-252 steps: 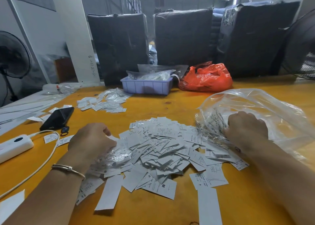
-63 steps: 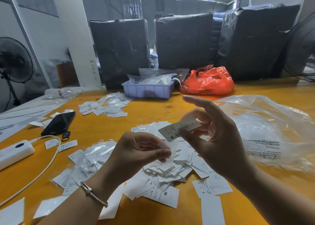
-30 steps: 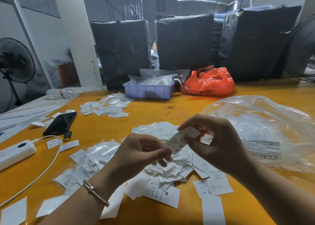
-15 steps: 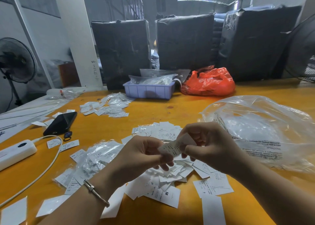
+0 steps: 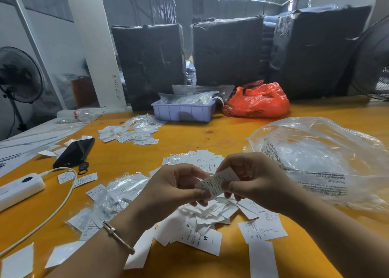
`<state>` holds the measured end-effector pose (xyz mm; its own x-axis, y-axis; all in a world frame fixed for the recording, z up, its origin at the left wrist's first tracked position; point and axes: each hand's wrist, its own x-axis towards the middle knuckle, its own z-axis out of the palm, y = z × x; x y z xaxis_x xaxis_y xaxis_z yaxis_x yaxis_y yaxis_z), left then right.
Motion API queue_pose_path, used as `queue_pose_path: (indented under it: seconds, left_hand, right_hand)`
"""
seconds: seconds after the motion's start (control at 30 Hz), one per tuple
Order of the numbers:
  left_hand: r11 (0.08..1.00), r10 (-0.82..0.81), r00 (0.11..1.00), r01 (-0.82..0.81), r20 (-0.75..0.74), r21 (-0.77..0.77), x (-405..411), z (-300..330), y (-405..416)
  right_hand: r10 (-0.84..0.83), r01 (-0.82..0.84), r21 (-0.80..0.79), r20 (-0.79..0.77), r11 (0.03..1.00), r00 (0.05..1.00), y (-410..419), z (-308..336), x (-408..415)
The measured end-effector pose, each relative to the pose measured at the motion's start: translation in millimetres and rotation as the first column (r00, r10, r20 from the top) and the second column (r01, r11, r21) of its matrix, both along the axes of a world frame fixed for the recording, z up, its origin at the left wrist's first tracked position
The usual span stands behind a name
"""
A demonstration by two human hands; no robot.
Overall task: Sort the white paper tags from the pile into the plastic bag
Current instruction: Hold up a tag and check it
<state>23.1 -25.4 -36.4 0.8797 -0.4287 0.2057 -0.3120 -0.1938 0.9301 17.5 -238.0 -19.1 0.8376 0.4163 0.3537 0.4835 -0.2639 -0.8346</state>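
A pile of white paper tags (image 5: 202,221) lies on the yellow table (image 5: 221,134) right in front of me. Above it, my left hand (image 5: 172,189) and my right hand (image 5: 254,181) both pinch one white tag (image 5: 216,183) between thumb and fingers, one at each end. The large clear plastic bag (image 5: 320,159) lies crumpled to the right, close to my right hand, with printed warning text on its side. Small clear sleeves with tags (image 5: 120,193) sit left of the pile.
A black phone (image 5: 74,152), a white power strip (image 5: 19,188) and its cable lie at the left. A second heap of tags (image 5: 130,132), a lilac tray (image 5: 183,111) and an orange bag (image 5: 256,101) stand further back. Black wrapped bales line the far edge.
My right hand lowered the single tag from in front of me toward the pile. My left hand rose to meet it, and both now pinch it together.
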Motion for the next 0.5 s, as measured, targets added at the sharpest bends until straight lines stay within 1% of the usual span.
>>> queue_pose_path:
  seconds: [0.2,0.3,0.33,0.4,0.43,0.5]
  left_hand:
    - [1.0,-0.015,1.0,0.015,0.0,-0.008,-1,-1,-4]
    - [1.0,-0.02,1.0,0.02,0.004,-0.005,-2,-1,-5]
    - [1.0,-0.007,1.0,0.007,0.004,-0.01,-2,-1,-5]
    - [0.999,0.034,0.999,-0.034,0.009,-0.028,-2,0,-4]
    - [0.998,0.053,0.999,-0.052,0.012,-0.041,-2,0,-4]
    - [0.995,0.072,0.997,-0.071,0.009,-0.072,-2,1,-4]
  right_hand:
    - [-0.011,0.012,0.023,-0.031,1.0,0.999,7,-6,-3]
    - [-0.049,0.049,-0.016,-0.01,0.999,0.999,12,-9,-4]
    - [-0.078,0.078,-0.026,0.019,0.997,0.997,13,-10,-4]
    - [-0.17,0.172,-0.007,0.123,0.985,0.978,12,-9,-3]
    - [-0.215,0.214,0.026,0.167,0.977,0.962,11,-8,-3]
    - [-0.26,0.245,0.093,0.206,0.965,0.943,9,-6,-3]
